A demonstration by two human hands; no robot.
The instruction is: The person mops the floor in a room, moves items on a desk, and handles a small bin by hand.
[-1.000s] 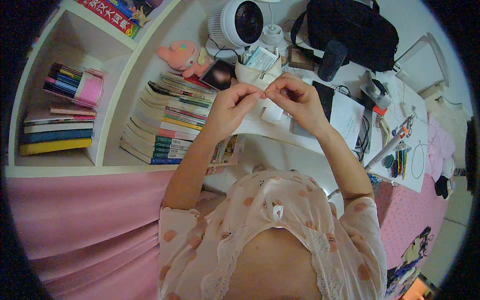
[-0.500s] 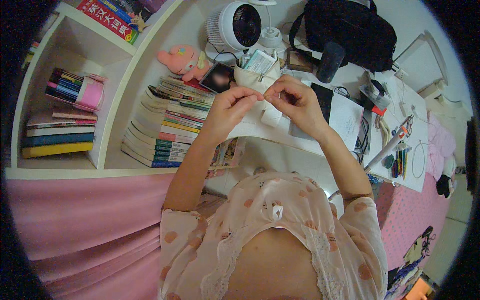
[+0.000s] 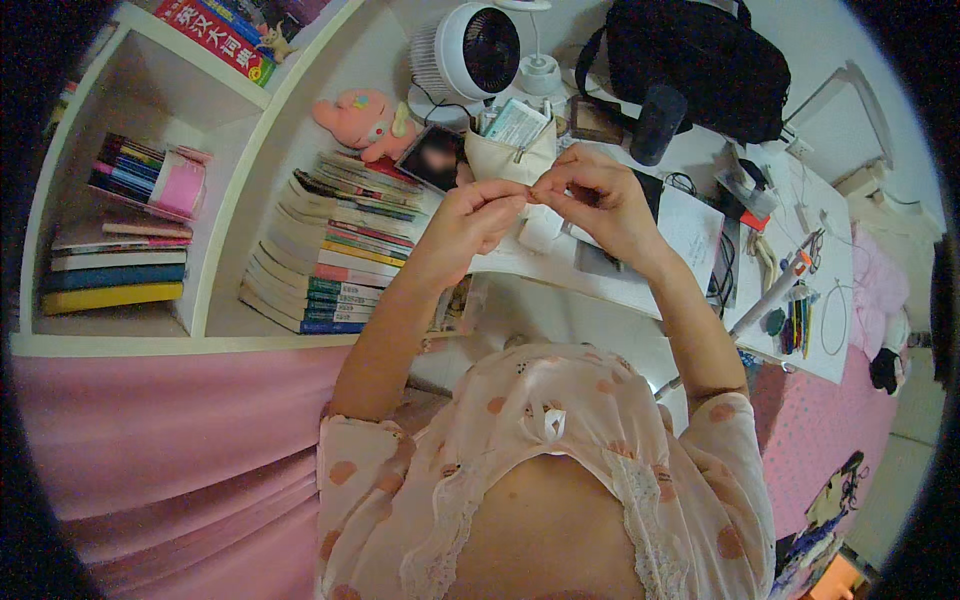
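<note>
My left hand (image 3: 470, 228) and my right hand (image 3: 603, 205) are raised over the desk's front edge, their pinched fingertips meeting. Whatever they pinch, if anything, is too small to make out. Just beyond them stands a cream pouch (image 3: 512, 162) with a light blue and white packet (image 3: 517, 126) sticking out of its top. Below the fingertips, a white rounded object (image 3: 541, 230) lies on the desk. Beyond my left hand is a dark-framed picture (image 3: 428, 168), partly covered by the pouch. A sheet of white paper (image 3: 690, 238) lies to the right of my right hand.
Stacked books (image 3: 330, 270) and a pink plush toy (image 3: 362, 122) are on the left. Along the back stand a white fan (image 3: 445, 60), a dark cylinder (image 3: 657, 125) and a black bag (image 3: 700, 70). Cables and colored pens (image 3: 798, 325) lie at the right.
The fingers of my left hand have curled in more, and both hands are slightly lower. The fingertips still meet in a pinch. The view has shifted slightly.
</note>
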